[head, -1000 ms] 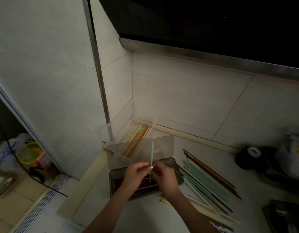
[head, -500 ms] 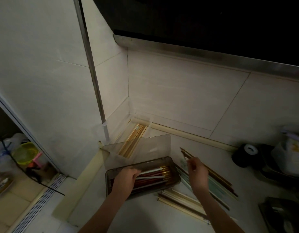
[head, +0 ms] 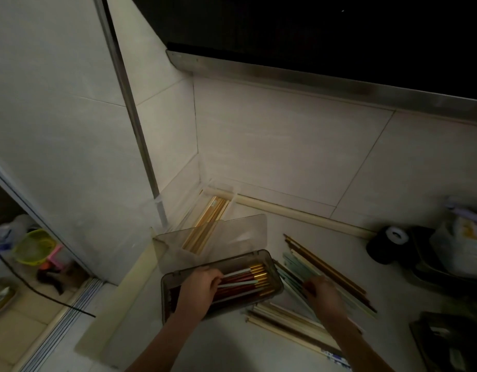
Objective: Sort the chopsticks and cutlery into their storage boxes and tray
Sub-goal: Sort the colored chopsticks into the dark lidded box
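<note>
While the left hand [head: 202, 287] steadies chopsticks inside the box [head: 275, 267], right hand [head: 322, 291], at 3 o'clock, fingers apparently clenched on loose chopsticks [head: 326, 267].

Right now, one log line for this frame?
left hand: in smoky box, on red chopsticks | right hand: on loose chopsticks beside box, grip unclear | lid: open

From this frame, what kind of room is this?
Probably a home kitchen corner, dimly lit. A tiled wall meets a pale countertop; the left hand is in a lidded storage box of chopsticks, with loose chopsticks beside it under the right hand.
</note>
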### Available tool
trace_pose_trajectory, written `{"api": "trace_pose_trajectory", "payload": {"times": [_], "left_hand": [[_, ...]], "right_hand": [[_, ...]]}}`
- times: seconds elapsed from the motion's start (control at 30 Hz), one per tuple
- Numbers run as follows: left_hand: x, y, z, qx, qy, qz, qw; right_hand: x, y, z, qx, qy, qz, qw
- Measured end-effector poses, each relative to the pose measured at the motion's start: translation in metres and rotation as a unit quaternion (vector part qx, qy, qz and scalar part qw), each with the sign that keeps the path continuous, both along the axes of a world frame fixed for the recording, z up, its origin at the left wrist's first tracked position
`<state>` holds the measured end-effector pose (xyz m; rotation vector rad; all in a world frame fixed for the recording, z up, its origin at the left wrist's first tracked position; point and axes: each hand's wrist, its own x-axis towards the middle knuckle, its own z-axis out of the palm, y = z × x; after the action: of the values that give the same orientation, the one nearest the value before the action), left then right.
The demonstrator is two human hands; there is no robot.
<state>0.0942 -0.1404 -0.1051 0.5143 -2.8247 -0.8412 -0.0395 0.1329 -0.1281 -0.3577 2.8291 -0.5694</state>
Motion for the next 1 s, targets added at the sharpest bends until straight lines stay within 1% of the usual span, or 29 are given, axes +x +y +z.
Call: {"api": "trace_pose_trajectory", "payload": {"times": [0.13, 0.23, 0.33, 0.47, 0.57, 0.6, 0.63, 0.67, 0.73, 0.77, 0.9, 1.0], "left_hand": [[-0.010, 0.015, 0.011, -0.011, 0.043, -0.018, 0.999], [-0.017, 0.028, 0.023, -0.015, 0.076, -0.037, 0.996], [-0.025, 0.039, 0.034, -0.013, 0.108, -0.052, 0.993], [-0.038, 0.049, 0.039, -0.034, 0.124, -0.089, 0.988], [-0.048, 0.055, 0.038, -0.036, 0.125, -0.121, 0.984], [-0.051, 0.058, 0.036, -0.026, 0.117, -0.125, 0.985], [-0.054, 0.061, 0.034, 0.005, 0.106, -0.123, 0.987], [-0.055, 0.064, 0.034, 0.064, 0.093, -0.112, 0.987], [-0.056, 0.067, 0.035, 0.197, 0.086, -0.072, 0.974], [-0.056, 0.067, 0.037, 0.237, 0.093, -0.051, 0.966], [-0.050, 0.058, 0.041, 0.269, 0.104, -0.023, 0.957], [-0.046, 0.047, 0.040, 0.293, 0.101, 0.014, 0.951]], "right_hand": [[-0.001, -0.008, 0.001, 0.062, 0.018, 0.017, 0.998], [0.000, -0.009, 0.004, 0.082, 0.021, 0.021, 0.996], [0.005, -0.008, 0.007, 0.091, 0.054, 0.020, 0.994], [0.011, -0.006, 0.020, 0.073, 0.097, 0.011, 0.993], [0.018, -0.006, 0.031, 0.015, 0.129, 0.017, 0.991], [0.021, -0.007, 0.034, -0.007, 0.138, 0.013, 0.990], [0.025, -0.009, 0.036, -0.035, 0.144, 0.008, 0.989], [0.027, -0.011, 0.035, -0.058, 0.154, 0.017, 0.986], [0.030, -0.015, 0.031, -0.095, 0.167, 0.055, 0.980], [0.031, -0.017, 0.031, -0.112, 0.167, 0.065, 0.977], [0.033, -0.023, 0.037, -0.170, 0.187, 0.085, 0.964], [0.034, -0.030, 0.041, -0.186, 0.186, 0.107, 0.959]]}}
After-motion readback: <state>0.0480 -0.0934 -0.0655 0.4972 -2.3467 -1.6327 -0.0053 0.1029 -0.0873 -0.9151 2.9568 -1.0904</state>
